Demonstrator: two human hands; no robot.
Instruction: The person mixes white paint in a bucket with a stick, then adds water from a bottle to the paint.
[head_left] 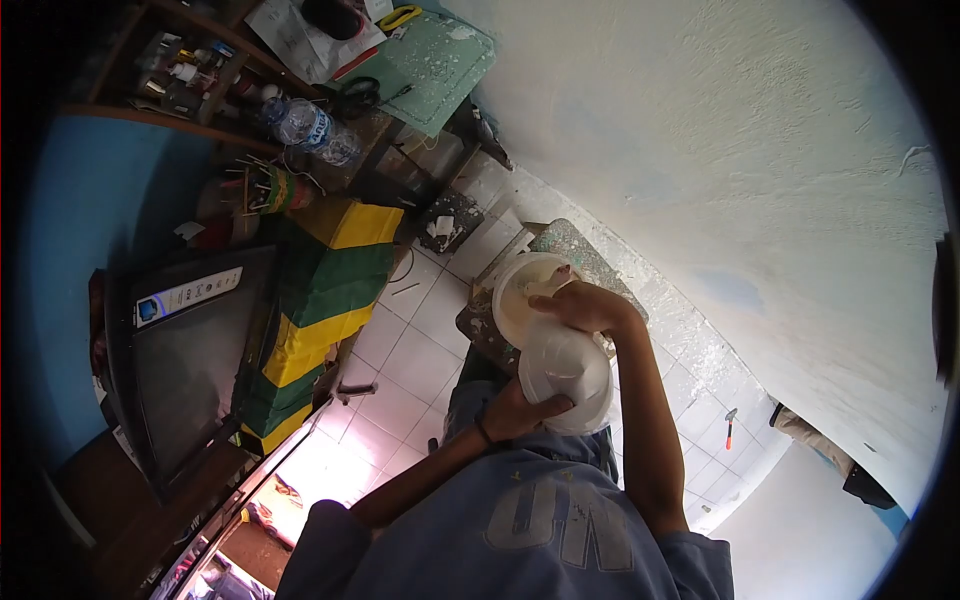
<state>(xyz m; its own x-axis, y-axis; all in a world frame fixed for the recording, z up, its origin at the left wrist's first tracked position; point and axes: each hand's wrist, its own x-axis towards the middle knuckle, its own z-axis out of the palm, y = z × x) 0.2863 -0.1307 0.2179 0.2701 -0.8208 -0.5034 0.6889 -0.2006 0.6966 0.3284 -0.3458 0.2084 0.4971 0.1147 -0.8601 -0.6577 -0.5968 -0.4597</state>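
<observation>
My left hand (515,411) grips the lower side of a white, rounded, dome-like object (568,375), with its thumb lying across the surface. Just beyond it is a white tub (508,305) with pale material inside, standing on a paint-spattered stool (580,243). My right hand (582,305) is over the tub's near right side, its fingers curled together. What those fingers hold, if anything, is too small to make out. The right wrist passes close to the upper right of the dome-like object.
To the left, a dark flat screen (190,370) stands beside a green and yellow cloth (330,290). A plastic bottle (315,130) lies near a shelf at upper left. A hammer (730,428) is on the tiled floor (410,350) by the white wall (740,150).
</observation>
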